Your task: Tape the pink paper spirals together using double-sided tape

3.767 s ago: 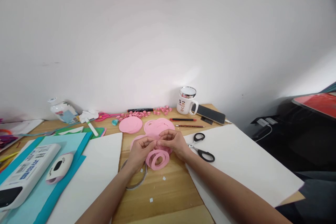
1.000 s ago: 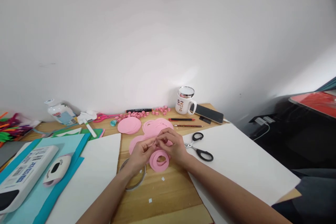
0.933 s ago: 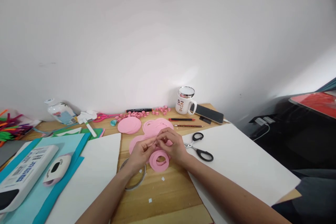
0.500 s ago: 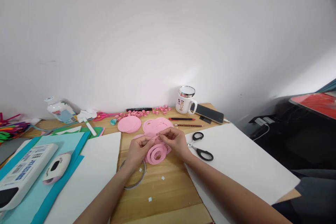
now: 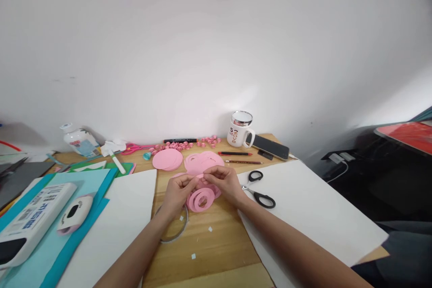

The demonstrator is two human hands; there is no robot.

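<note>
Both my hands meet over the middle of the wooden desk [image 5: 219,243]. My left hand [image 5: 178,192] and my right hand [image 5: 225,181] each pinch one end of a pink paper spiral strip [image 5: 201,199], whose loose coils hang down between them onto the desk. Just behind my fingers lie more cut pink spirals [image 5: 204,161] and a stack of pink paper circles [image 5: 167,159]. A row of small rolled pink paper roses [image 5: 182,145] sits further back by the wall.
Black scissors [image 5: 259,191] lie right of my hands on a white sheet [image 5: 310,211]. A tape roll [image 5: 175,229] lies under my left wrist. A mug [image 5: 240,129], phone [image 5: 270,146], pencils [image 5: 236,157], a paper punch [image 5: 71,213], blue sheets [image 5: 67,216] and a white box [image 5: 30,220] surround them.
The spiral's coils have shifted and hang lower and more to the left between my fingers. Both hands stay pinched together in the same place. The coloured strips at far left are out of view.
</note>
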